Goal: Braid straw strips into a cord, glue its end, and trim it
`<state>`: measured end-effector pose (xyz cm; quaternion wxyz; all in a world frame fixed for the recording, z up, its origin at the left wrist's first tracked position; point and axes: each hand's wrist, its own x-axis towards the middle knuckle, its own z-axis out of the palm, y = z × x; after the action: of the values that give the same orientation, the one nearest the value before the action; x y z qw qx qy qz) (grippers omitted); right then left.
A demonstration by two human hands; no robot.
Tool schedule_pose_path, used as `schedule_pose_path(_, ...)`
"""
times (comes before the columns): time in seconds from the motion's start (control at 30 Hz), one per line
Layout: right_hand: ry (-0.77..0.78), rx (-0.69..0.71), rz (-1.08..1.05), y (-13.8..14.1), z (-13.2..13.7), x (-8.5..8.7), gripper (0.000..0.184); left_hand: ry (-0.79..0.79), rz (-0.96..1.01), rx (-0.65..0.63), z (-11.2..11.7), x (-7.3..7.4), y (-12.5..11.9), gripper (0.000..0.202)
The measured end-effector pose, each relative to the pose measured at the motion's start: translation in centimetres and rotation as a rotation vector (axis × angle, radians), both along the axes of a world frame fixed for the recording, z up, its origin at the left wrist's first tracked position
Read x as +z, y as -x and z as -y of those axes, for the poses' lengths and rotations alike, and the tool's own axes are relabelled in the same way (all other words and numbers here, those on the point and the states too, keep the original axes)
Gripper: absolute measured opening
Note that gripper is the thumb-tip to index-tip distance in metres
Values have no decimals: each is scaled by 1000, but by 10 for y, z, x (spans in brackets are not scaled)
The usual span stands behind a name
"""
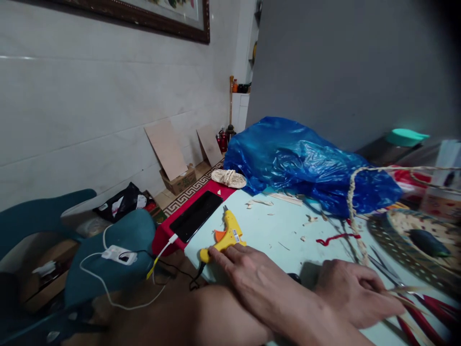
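From my end, the right hand (248, 269) reaches across to the left, its forearm passing over the left one. Its fingers lie over the handle of the yellow glue gun (234, 227), which rests on the pale tabletop (272, 235); the thumb is hidden, so I cannot tell whether that hand has closed around the handle or only lies on it. The gun's nozzle points away from me, just past the fingertips, with the orange trigger (219, 235) on its left side. Left of this hand and a little beyond, a dark phone (197, 216) lies with a white cable (164, 247) plugged in. Farther beyond is a tied bundle of pale cord (228, 179). I have the left hand (355, 293) out to the right, fingers bent and pinching a pale strip (408, 290) that trails off to its right. Near those fingertips lie red-handled tools (423, 321). Just beyond the left hand hangs a braided cord (350, 197), its lower end close to the knuckles, with a red string (336, 238) beside it. Beyond and right of that hand is a woven basket (383, 230) holding a dark oval object (428, 242). Well beyond both hands spreads a blue plastic bag (298, 158).
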<state>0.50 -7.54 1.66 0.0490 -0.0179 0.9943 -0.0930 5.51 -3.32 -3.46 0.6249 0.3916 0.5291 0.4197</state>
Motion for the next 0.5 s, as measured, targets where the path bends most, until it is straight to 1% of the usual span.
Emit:
schedule_pose_path(0.07,-14,5,-14,0,1,1,43,-28,-24,59,1,2,1,15)
schedule_pose_path(0.13,-23,11,-35,1,1,-1,40,-50,-29,84,0,2,1,14)
schedule_pose_path(0.3,13,-52,-164,3,3,-19,26,-88,-36,90,-1,1,0,12)
schedule_pose_path(0.4,38,-83,-200,5,5,-30,31,-114,-36,87,0,2,1,12)
schedule_pose_path(0.5,54,-105,-223,6,7,-34,30,-136,-30,81,2,4,3,12)
